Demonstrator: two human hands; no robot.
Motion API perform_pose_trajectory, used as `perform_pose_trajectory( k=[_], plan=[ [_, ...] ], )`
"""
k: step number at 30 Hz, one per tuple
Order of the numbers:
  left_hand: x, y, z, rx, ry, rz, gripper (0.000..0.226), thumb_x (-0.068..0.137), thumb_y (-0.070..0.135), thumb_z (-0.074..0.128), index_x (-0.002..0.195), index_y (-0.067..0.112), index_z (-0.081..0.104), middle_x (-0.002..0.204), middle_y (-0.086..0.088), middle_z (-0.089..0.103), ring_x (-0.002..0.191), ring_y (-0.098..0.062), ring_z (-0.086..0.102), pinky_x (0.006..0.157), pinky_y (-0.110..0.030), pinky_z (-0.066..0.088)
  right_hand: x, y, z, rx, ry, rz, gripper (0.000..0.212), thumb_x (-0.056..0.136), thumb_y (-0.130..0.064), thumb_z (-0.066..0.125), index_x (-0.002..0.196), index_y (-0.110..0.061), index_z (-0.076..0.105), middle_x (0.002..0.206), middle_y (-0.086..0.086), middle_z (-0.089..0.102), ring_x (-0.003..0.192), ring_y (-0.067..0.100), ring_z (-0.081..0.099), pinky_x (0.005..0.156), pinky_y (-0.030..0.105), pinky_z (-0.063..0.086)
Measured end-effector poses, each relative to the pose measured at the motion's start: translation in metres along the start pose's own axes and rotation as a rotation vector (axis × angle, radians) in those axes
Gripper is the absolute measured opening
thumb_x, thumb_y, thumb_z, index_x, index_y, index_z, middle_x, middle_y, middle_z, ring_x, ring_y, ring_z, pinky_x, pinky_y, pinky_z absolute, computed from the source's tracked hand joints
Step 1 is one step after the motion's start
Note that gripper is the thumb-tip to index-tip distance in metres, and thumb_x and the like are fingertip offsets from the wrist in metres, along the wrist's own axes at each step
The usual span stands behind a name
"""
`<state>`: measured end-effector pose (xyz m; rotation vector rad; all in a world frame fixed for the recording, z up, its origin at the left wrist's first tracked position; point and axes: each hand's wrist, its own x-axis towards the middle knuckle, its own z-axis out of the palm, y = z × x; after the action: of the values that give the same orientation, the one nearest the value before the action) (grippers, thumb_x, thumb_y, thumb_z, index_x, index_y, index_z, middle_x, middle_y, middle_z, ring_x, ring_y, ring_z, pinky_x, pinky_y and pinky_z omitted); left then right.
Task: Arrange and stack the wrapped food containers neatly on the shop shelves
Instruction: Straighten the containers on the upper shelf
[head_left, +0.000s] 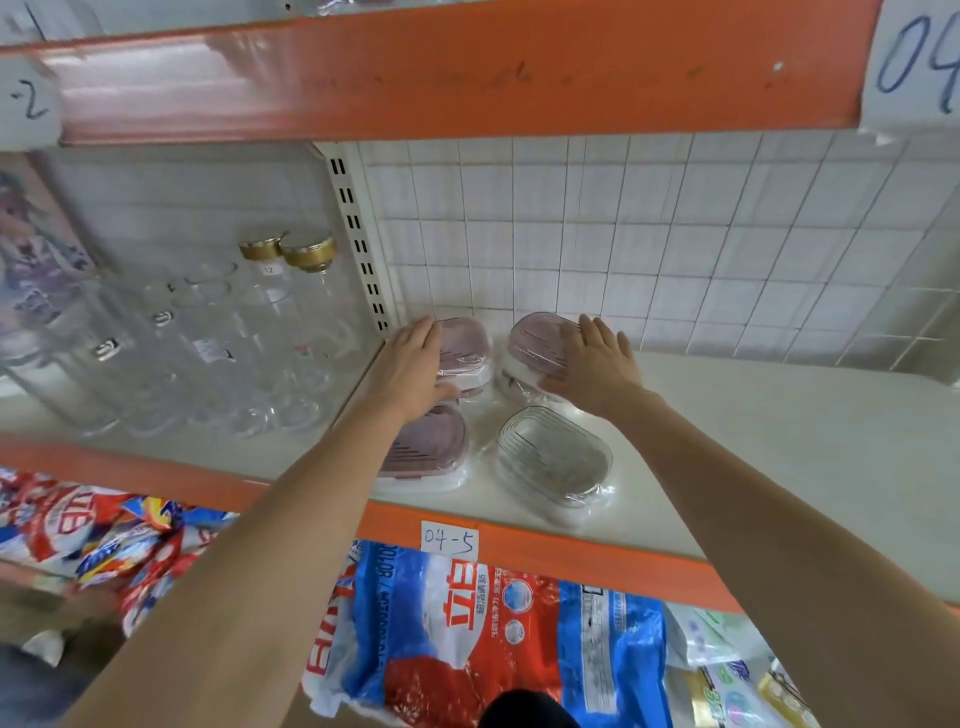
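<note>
Several plastic-wrapped containers sit on the white shelf (753, 441). At the back left stands a pink container (465, 351), and my left hand (410, 366) rests on its left side with straight fingers. A tilted pink container (537, 343) at the back right lies under my right hand (595, 358), whose fingers are spread flat over its lid. Nearer the front edge are another pink container (431, 447), partly hidden by my left forearm, and a clear container (553, 457).
Glass jars with gold lids (306, 254) and clear glasses (208, 353) fill the shelf section to the left of a slotted upright (358, 234). An orange shelf beam (467, 73) hangs overhead. Detergent bags (493, 623) lie on the shelf below. A label "04-5" (449, 540) marks the front edge.
</note>
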<state>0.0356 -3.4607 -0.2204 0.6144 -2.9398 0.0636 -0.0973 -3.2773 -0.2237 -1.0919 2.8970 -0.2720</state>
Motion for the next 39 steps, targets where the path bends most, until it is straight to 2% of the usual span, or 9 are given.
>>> perform_pose_trajectory(
  k=[4,9,14,19,23,28,33,36,39],
  plan=[
    [-0.020,0.001,-0.008,0.041,0.017,0.081,0.089,0.088,0.048,0.060,0.149,0.001,0.016,0.155,-0.012,0.020,0.143,-0.027,0.020,0.117,-0.034,0.016,-0.017,-0.008,-0.013,-0.018,0.009,-0.035,0.086,0.090,-0.052,0.051,0.150,-0.010,0.005,0.159,0.007,0.003,0.147,0.020,-0.002,0.118,0.037,-0.003],
    [-0.055,-0.001,-0.031,-0.001,0.022,0.143,0.065,0.094,0.038,0.054,0.145,0.005,0.031,0.147,-0.010,0.036,0.136,-0.023,0.033,0.111,-0.032,0.028,-0.057,-0.018,-0.027,-0.008,0.113,-0.118,0.060,0.092,-0.041,0.051,0.141,-0.011,0.032,0.144,0.007,0.038,0.136,0.025,0.029,0.111,0.034,0.020],
    [-0.097,0.013,-0.067,-0.056,-0.217,0.229,0.051,0.091,0.018,0.055,0.140,0.013,0.042,0.142,-0.004,0.045,0.127,-0.020,0.044,0.098,-0.030,0.039,-0.109,-0.029,-0.052,0.026,-0.100,-0.107,0.044,0.094,-0.030,0.051,0.132,-0.008,0.045,0.133,0.010,0.048,0.124,0.027,0.041,0.100,0.036,0.035],
    [-0.137,0.028,-0.111,-0.063,-0.474,0.254,0.035,0.090,0.025,0.060,0.121,0.010,0.056,0.136,-0.007,0.050,0.116,-0.024,0.052,0.087,-0.028,0.041,-0.173,-0.037,-0.095,-0.012,-0.230,-0.111,0.048,0.093,-0.031,0.053,0.133,-0.009,0.043,0.129,0.009,0.049,0.121,0.026,0.044,0.097,0.036,0.040],
    [-0.165,0.046,-0.156,-0.084,-0.596,0.252,0.037,0.090,0.028,0.060,0.122,0.009,0.057,0.127,-0.010,0.054,0.109,-0.025,0.055,0.087,-0.032,0.046,-0.222,-0.045,-0.138,-0.020,-0.263,-0.108,0.048,0.093,-0.033,0.053,0.134,-0.009,0.042,0.128,0.008,0.050,0.119,0.024,0.046,0.096,0.034,0.040],
    [-0.194,0.066,-0.224,-0.133,-0.526,0.316,0.034,0.089,0.026,0.061,0.118,0.008,0.058,0.127,-0.008,0.052,0.111,-0.024,0.053,0.095,-0.038,0.046,-0.267,-0.060,-0.200,0.020,-0.323,-0.108,0.051,0.092,-0.033,0.058,0.135,-0.012,0.043,0.127,0.007,0.053,0.117,0.023,0.051,0.096,0.032,0.043],
    [-0.211,0.079,-0.295,-0.204,-0.464,0.337,0.027,0.092,0.024,0.058,0.113,0.008,0.062,0.122,-0.008,0.060,0.111,-0.022,0.057,0.097,-0.035,0.045,-0.292,-0.074,-0.266,0.037,-0.271,-0.132,0.052,0.091,-0.035,0.060,0.135,-0.012,0.044,0.127,0.007,0.056,0.117,0.023,0.052,0.095,0.030,0.040],
    [-0.214,0.081,-0.334,-0.181,-0.379,0.338,0.022,0.091,0.023,0.058,0.105,0.007,0.062,0.115,-0.011,0.060,0.103,-0.025,0.056,0.090,-0.031,0.045,-0.300,-0.075,-0.306,0.083,-0.197,-0.117,0.051,0.090,-0.034,0.062,0.134,-0.013,0.046,0.126,0.008,0.056,0.115,0.023,0.054,0.093,0.030,0.041],
    [-0.209,0.081,-0.371,-0.180,-0.283,0.332,0.016,0.090,0.021,0.056,0.078,0.011,0.056,0.091,-0.012,0.061,0.079,-0.024,0.049,0.070,-0.032,0.039,-0.303,-0.074,-0.336,0.089,-0.130,-0.099,0.052,0.089,-0.036,0.062,0.133,-0.012,0.047,0.127,0.008,0.056,0.116,0.023,0.052,0.094,0.030,0.041]
  ],
)
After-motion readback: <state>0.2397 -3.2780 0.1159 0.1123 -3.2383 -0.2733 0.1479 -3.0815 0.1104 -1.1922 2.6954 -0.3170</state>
